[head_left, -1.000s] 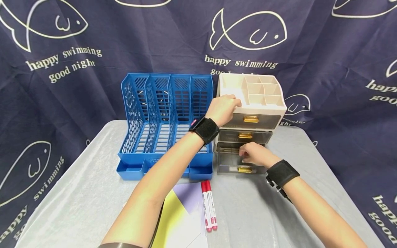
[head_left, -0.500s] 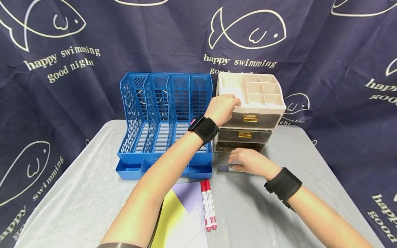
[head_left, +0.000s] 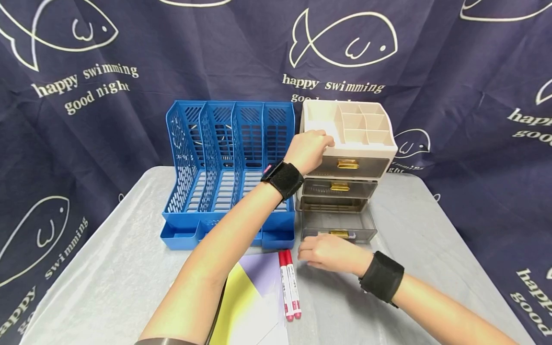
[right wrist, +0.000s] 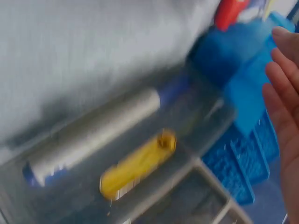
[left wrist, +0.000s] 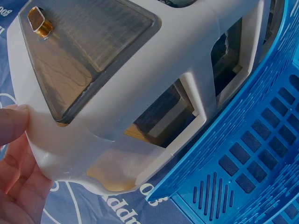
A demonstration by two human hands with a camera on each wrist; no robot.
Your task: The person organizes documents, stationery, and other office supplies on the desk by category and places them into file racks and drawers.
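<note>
A white desktop organizer (head_left: 362, 151) with smoky see-through drawers stands at the right of the table. My left hand (head_left: 308, 152) holds its upper left edge, thumb (left wrist: 13, 122) on one face and fingers wrapping the rim. The bottom drawer (head_left: 340, 220) is pulled out. Inside it, along the front wall, lies a white marker with blue ends (right wrist: 100, 133), near the gold handle (right wrist: 138, 165). My right hand (head_left: 334, 254), fingers extended and holding nothing, is just in front of that drawer. Left of its fingertips, two red-capped white markers (head_left: 288, 287) lie side by side.
A blue file rack (head_left: 228, 218) with tall dividers and front trays stands left of the organizer. Yellow, purple and white sheets (head_left: 254, 302) lie at the front, partly under my left forearm. A dark fish-print cloth (head_left: 241, 48) hangs behind the table.
My right hand has come out of the bottom drawer and moved forward and left, over the table near the red-capped markers. The left hand has kept its hold on the organizer.
</note>
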